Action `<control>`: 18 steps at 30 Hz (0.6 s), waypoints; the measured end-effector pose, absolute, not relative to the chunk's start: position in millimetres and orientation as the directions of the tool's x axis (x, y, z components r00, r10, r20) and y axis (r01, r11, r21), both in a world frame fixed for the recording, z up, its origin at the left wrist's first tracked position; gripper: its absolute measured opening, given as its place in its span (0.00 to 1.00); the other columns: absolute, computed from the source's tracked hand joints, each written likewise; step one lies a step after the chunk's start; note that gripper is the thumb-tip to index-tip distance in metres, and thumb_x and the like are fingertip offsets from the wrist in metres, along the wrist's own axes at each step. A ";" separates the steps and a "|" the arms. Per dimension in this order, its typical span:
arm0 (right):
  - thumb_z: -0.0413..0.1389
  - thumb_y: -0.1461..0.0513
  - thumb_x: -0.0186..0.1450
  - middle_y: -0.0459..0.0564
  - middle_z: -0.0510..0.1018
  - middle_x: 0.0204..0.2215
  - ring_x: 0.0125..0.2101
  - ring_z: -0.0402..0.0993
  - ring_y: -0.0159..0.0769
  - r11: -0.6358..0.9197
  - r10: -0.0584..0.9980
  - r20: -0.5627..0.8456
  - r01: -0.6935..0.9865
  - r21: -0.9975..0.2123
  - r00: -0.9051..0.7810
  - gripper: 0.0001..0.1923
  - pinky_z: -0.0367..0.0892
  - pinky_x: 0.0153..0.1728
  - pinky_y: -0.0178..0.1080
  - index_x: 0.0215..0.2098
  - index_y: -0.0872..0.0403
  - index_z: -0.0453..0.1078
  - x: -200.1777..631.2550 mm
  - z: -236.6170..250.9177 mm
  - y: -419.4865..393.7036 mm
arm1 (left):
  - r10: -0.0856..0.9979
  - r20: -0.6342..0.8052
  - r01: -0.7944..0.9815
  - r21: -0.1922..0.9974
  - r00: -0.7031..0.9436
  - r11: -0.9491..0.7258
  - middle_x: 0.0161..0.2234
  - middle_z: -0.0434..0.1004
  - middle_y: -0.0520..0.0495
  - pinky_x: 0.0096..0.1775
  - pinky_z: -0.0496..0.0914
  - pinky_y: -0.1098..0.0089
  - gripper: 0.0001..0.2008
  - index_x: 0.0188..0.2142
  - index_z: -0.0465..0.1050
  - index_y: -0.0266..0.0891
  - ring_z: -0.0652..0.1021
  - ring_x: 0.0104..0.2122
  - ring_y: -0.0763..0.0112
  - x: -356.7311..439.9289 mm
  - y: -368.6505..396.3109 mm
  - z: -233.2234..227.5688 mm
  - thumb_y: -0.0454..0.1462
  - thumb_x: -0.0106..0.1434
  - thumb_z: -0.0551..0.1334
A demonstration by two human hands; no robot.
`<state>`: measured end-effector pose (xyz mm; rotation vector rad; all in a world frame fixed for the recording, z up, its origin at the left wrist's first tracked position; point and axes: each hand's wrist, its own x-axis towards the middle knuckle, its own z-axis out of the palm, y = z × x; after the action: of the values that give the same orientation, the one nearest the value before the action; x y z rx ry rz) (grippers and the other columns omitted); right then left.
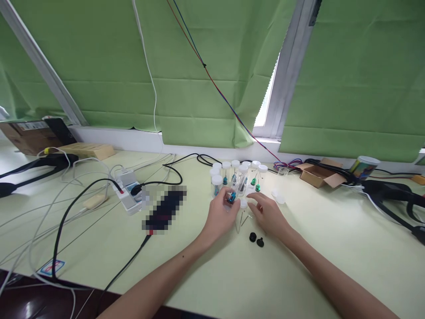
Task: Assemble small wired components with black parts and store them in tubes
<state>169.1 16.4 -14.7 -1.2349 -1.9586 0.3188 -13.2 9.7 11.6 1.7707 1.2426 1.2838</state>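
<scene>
My left hand (222, 208) is closed around a small clear container, in which a blue-hubbed piece (232, 196), like a dispensing needle, shows. My right hand (268, 212) is just to the right, fingers curved and apart, with nothing visible in it. Close to its fingertips lies a white round cap (243, 204). Behind both hands stand several clear vials with white lids, among them one with blue contents (217, 186) and one with a green-hubbed needle (258, 187). Thin metal pins (245, 220) and two black knob-like parts (253, 237) lie in front of the hands.
On the left are a power strip (128, 195), tangled cables and a blurred dark device (166, 210). An open cardboard box (318, 173), a printed can (364, 167) and a black frame (388, 195) stand right. White translucent lids (279, 197) lie beyond my right hand.
</scene>
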 end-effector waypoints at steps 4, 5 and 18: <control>0.50 0.63 0.69 0.53 0.78 0.44 0.45 0.70 0.45 0.552 0.818 0.458 0.702 -0.450 -0.350 0.11 0.67 0.46 0.47 0.43 0.51 0.73 171.1 -21.4 17.8 | 0.949 0.305 0.300 0.901 0.080 -0.315 0.30 0.68 0.53 0.34 0.67 0.71 0.11 0.40 0.67 0.40 0.70 0.27 0.74 -12.6 12.6 6.7 0.41 0.59 0.61; 0.49 0.63 0.69 0.53 0.78 0.43 0.47 0.69 0.46 0.556 0.815 0.452 0.710 -0.433 -0.362 0.10 0.66 0.47 0.47 0.42 0.52 0.74 171.4 -21.9 17.9 | 0.951 0.298 0.294 0.905 0.078 -0.308 0.30 0.68 0.53 0.33 0.67 0.71 0.11 0.39 0.68 0.40 0.70 0.26 0.74 -12.2 12.4 6.3 0.42 0.59 0.61; 0.54 0.64 0.67 0.54 0.76 0.38 0.46 0.68 0.46 0.481 0.862 0.395 0.756 -0.444 -0.317 0.06 0.67 0.44 0.46 0.31 0.52 0.69 171.3 -21.7 18.7 | 0.953 0.286 0.270 0.914 0.099 -0.302 0.31 0.71 0.50 0.31 0.69 0.71 0.13 0.39 0.70 0.39 0.72 0.27 0.71 -11.9 10.7 3.6 0.43 0.57 0.62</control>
<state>171.3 18.7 -21.7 -1.3311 -2.1407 0.2357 -11.9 10.7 3.6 1.6772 1.2156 1.2352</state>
